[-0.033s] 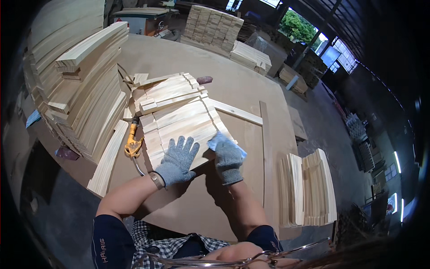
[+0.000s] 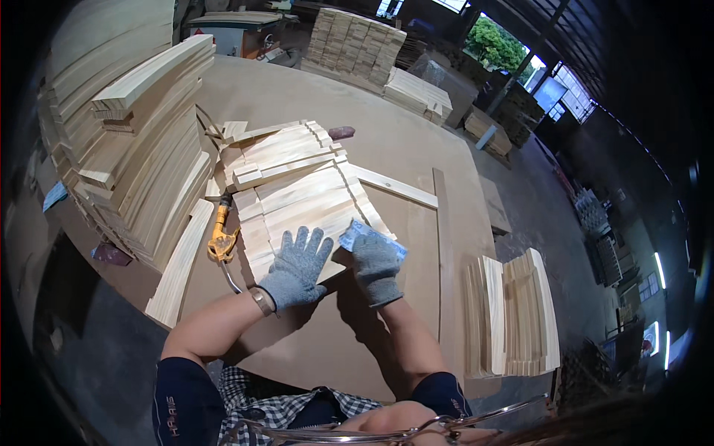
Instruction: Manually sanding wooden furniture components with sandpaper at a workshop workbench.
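Note:
A row of pale wooden slats [image 2: 309,204] lies side by side on the table in front of me. My left hand [image 2: 295,269], in a grey knitted glove, rests with fingers spread on the near slats. In the matching glove, my right hand [image 2: 377,269] is closed over a blue-and-white backed sheet of sandpaper [image 2: 351,233] at the right ends of the slats. Its fingertips are partly hidden. Across the row's far part lie loose slats [image 2: 286,171]. Left of the row is a yellow air blow gun [image 2: 221,241] with its hose.
Tall stacks of curved boards [image 2: 126,163] stand on the left, with a single slat [image 2: 181,260] beside them. A wooden strip [image 2: 439,245] and a short board [image 2: 394,186] lie right of the row. More boards [image 2: 513,312] stand at the right edge; stacked wood [image 2: 353,44] is at the back.
My right hand has shifted slightly to the left with the sandpaper, and more of its blue-and-white back shows. My left hand has stayed nearly in place.

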### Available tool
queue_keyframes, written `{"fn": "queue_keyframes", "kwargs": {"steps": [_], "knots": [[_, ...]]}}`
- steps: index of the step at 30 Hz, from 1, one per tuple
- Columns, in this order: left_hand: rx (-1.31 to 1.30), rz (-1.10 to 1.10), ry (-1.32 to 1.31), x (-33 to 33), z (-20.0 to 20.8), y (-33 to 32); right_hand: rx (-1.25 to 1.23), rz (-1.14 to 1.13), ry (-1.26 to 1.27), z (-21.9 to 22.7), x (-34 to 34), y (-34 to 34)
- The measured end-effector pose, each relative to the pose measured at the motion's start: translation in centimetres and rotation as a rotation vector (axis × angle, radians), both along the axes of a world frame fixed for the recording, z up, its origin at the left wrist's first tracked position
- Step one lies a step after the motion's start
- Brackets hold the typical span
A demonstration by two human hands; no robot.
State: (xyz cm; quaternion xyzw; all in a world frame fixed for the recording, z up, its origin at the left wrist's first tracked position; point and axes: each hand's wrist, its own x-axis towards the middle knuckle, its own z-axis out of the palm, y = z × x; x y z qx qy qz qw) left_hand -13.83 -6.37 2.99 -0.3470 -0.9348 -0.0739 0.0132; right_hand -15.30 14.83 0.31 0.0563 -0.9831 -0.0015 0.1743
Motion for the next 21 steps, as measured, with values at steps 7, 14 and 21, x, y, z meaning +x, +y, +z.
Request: {"fn": "queue_keyframes", "kwargs": {"steps": [7,14,21], "knots": [[0.054,-0.009,0.07,-0.3,-0.7,-0.4,-0.102,0.046,-0.222,5.3,-10.0,-4.5],[0.057,0.018,0.033,-0.3,-1.2,-0.5,0.067,-0.019,-0.162,6.8,-13.6,-6.7],[0.126,0.037,0.015,-0.3,-0.9,-0.6,0.031,-0.046,-0.247,5.2,1.1,0.1]]}}
